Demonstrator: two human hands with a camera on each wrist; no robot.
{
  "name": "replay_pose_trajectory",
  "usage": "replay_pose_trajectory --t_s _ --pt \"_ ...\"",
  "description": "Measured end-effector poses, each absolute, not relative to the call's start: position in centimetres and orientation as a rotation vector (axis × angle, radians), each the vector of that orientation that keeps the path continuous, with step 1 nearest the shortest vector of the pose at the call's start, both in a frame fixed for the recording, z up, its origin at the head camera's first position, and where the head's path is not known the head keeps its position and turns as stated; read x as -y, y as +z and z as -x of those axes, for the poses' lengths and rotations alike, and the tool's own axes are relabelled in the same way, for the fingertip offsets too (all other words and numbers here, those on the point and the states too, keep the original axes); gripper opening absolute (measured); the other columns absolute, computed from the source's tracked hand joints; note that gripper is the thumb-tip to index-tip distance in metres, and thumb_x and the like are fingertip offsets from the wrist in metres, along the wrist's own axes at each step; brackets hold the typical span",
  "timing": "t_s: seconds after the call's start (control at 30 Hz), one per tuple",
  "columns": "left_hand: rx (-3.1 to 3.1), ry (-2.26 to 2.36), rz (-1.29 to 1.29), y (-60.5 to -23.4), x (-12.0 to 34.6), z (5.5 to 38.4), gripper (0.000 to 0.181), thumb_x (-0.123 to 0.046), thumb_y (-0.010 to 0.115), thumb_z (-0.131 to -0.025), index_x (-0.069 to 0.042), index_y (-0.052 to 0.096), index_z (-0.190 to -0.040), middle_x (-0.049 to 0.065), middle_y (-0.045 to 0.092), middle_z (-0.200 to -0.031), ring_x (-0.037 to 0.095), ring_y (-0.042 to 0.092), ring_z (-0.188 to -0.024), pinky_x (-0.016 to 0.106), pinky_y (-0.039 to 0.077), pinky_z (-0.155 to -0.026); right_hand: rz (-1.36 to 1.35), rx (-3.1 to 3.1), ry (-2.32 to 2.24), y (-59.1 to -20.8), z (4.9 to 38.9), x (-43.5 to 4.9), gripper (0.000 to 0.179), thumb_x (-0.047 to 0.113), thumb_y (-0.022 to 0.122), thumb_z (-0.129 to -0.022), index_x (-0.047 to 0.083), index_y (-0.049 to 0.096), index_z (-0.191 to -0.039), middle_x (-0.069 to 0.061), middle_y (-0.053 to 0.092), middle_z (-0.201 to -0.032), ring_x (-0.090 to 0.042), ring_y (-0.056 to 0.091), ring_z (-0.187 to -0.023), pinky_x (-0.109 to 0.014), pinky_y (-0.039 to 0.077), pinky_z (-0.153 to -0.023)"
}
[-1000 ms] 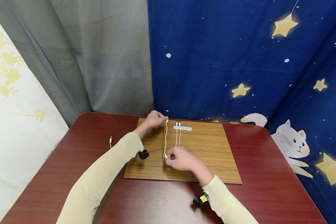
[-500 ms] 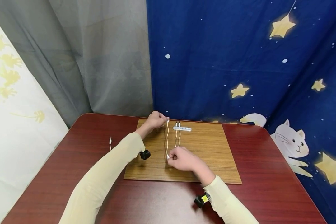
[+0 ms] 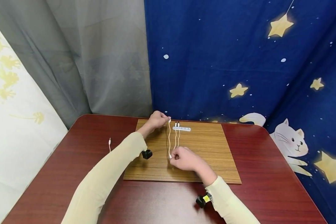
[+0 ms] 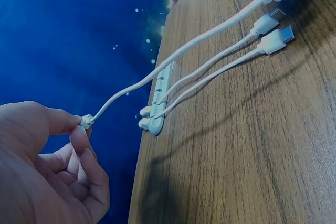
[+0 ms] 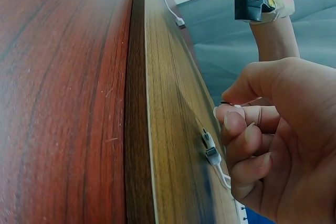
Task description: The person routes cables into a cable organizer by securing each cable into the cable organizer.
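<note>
A short white charging cable [image 3: 169, 137] is stretched between my two hands above the wooden board. My left hand [image 3: 156, 119] pinches its far plug near the board's back edge, thumb against fingertip. At the near end, my right hand [image 3: 186, 159] pinches the other connector, which the fingers mostly hide. To the right of the held cable, a pale cable clip strip [image 4: 160, 95] sits along the back of the board. Two more white cables [image 4: 210, 77] run through its end slots, side by side. Their near connectors [image 4: 277, 40] lie on the board beneath my right hand.
The wood-grain board [image 3: 212, 155] rests on a dark red table [image 3: 257, 161]. Another white cable [image 3: 109, 142] lies on the table to the left, partly behind my left sleeve. Curtains [image 3: 198, 62] hang behind the table's back edge.
Both hands have shifted slightly to the right, carrying the stretched cable closer to the clip strip. The grip of each hand looks the same.
</note>
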State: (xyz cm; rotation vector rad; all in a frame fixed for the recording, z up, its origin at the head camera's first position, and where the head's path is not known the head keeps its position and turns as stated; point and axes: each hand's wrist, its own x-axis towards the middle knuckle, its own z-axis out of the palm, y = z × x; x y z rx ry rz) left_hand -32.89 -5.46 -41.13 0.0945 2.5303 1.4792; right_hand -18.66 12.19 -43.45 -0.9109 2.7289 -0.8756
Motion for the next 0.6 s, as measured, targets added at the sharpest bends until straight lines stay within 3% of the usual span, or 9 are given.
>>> replay_pose_trajectory --t_s 0.23,0.43,0.5,0.6 --pt "-2.508 1.501 -0.120 -41.4 4.9 33.1 0.036 -0.025 0.065 -0.102 -0.004 0.061 -0.073 0.005 0.053 -0.061 0.015 0.043 -0.054 0.035 0.038 -0.060 0.816 -2.741 -0.863 -43.4 18.7 -12.3 0.027 0.009 0.065 -0.082 0.018 0.051 -0.061 0.010 0.044 -0.058 -0.006 0.045 -0.055 -0.028 0.038 -0.054" --pt "-2.549 1.502 -0.185 -41.3 4.3 33.1 0.030 -0.024 0.065 -0.101 0.001 0.070 -0.085 0.011 0.064 -0.087 0.020 0.055 -0.082 0.031 0.045 -0.076 0.736 -2.772 -0.853 -43.6 18.6 -12.5 0.031 0.011 0.067 -0.083 0.019 0.048 -0.059 0.010 0.043 -0.058 -0.007 0.043 -0.054 -0.029 0.037 -0.053" --pt "-2.553 1.497 -0.194 -41.2 4.1 33.1 0.030 -0.024 0.065 -0.101 0.003 0.070 -0.087 0.010 0.063 -0.086 0.020 0.055 -0.082 0.032 0.045 -0.076 0.721 -2.780 -0.853 -43.7 18.7 -12.6 0.033 0.013 0.067 -0.083 0.019 0.046 -0.058 0.011 0.041 -0.056 -0.007 0.042 -0.053 -0.028 0.036 -0.053" --pt "-2.547 1.497 -0.175 -41.2 3.9 33.2 0.027 -0.024 0.066 -0.101 0.000 0.069 -0.090 0.008 0.061 -0.079 0.020 0.052 -0.070 0.032 0.043 -0.067 0.705 -2.789 -0.846 -43.8 18.8 -12.7 0.034 0.014 0.067 -0.083 0.020 0.046 -0.057 0.011 0.042 -0.057 -0.007 0.042 -0.053 -0.028 0.036 -0.052"
